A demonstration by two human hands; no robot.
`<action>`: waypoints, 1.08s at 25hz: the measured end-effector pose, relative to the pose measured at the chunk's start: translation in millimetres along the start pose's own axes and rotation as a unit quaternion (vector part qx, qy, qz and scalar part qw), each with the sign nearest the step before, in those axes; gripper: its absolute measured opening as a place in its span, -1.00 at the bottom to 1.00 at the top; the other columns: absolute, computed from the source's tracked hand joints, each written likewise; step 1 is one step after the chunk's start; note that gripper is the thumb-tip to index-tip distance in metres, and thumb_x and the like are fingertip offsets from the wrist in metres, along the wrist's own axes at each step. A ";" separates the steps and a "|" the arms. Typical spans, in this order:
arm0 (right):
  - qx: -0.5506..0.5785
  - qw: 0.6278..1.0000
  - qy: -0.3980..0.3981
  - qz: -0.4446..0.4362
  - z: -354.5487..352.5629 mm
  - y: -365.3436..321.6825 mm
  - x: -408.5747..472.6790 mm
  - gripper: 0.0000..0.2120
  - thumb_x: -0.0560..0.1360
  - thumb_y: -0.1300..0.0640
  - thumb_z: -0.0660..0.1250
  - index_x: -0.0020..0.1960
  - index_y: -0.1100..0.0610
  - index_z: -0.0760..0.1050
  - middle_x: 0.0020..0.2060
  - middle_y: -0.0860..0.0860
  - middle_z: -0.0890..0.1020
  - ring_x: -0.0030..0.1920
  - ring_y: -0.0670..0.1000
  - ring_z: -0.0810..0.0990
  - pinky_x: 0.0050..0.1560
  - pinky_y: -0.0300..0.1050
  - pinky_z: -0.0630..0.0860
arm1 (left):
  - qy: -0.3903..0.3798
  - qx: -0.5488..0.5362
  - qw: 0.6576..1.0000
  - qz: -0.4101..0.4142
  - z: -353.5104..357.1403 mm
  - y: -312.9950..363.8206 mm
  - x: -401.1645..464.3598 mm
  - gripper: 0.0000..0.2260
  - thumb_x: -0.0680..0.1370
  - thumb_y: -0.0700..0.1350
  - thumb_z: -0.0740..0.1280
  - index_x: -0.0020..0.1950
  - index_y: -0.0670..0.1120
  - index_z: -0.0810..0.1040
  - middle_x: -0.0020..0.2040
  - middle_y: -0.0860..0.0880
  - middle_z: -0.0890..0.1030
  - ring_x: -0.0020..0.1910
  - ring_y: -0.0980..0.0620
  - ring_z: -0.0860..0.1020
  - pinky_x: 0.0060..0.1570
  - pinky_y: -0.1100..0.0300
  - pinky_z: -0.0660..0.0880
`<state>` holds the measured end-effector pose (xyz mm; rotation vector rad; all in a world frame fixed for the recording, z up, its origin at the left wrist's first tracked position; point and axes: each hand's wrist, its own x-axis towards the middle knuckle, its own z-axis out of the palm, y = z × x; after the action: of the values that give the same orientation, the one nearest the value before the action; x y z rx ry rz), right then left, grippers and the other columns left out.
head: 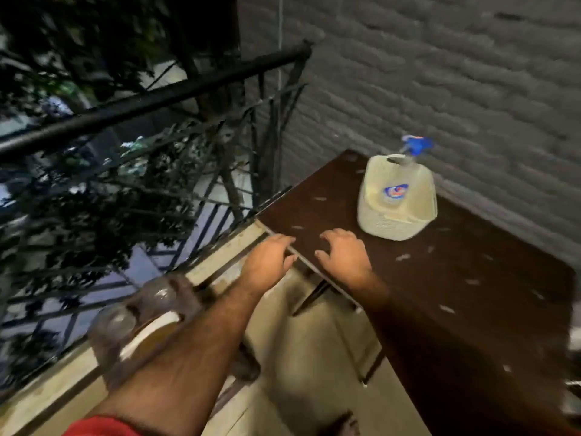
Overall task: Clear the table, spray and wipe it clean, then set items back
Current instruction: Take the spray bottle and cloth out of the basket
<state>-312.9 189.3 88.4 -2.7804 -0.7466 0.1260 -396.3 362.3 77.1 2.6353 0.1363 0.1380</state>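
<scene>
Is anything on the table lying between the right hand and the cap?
Nothing visible does. The right hand hovers over the near corner of the table, fingers spread, and only bare dark tabletop with small pale specks separates it from the cap. The spray bottle stands behind the cap.

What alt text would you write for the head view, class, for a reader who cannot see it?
Two bare hands, the left hand and right hand, reach open over the near edge of a dark brown table on a balcony. A pale cap sits on it, a blue-topped spray bottle behind, beside a grey brick wall and black railing.
</scene>
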 end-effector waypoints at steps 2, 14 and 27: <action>0.002 0.999 0.011 0.036 -19.2 53.6 -7.8 -0.59 0.48 -0.09 0.34 0.28 0.02 0.49 0.23 0.06 0.55 0.26 0.13 0.48 0.26 0.04 0.42 | 0.002 -0.011 1.000 0.023 18.9 43.1 24.9 -0.60 0.53 -0.02 0.35 0.36 -0.06 0.47 0.32 -0.05 0.51 0.32 -0.02 0.45 0.33 0.22 0.25; 0.043 0.986 0.034 0.160 -63.0 239.5 -31.6 -0.63 0.49 -0.07 0.33 0.25 0.03 0.52 0.18 0.06 0.58 0.21 0.13 0.52 0.18 0.05 0.46 | -0.050 -0.003 0.994 0.096 106.0 194.8 128.9 -0.59 0.55 -0.01 0.34 0.37 -0.08 0.47 0.33 -0.05 0.51 0.32 0.00 0.45 0.34 0.18 0.29; 0.077 0.974 0.019 0.211 -68.1 262.2 53.5 -0.64 0.46 0.01 0.39 0.25 0.01 0.53 0.22 0.04 0.58 0.21 0.10 0.56 0.17 0.00 0.52 | -0.116 0.014 0.986 0.118 127.7 169.9 259.8 -0.60 0.52 -0.03 0.37 0.35 -0.04 0.47 0.29 -0.01 0.52 0.27 -0.03 0.48 0.31 0.06 0.39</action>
<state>-130.5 -17.9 82.2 -2.7372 -0.1197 0.1996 -111.3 185.2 66.6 2.6639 -0.2561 -0.0921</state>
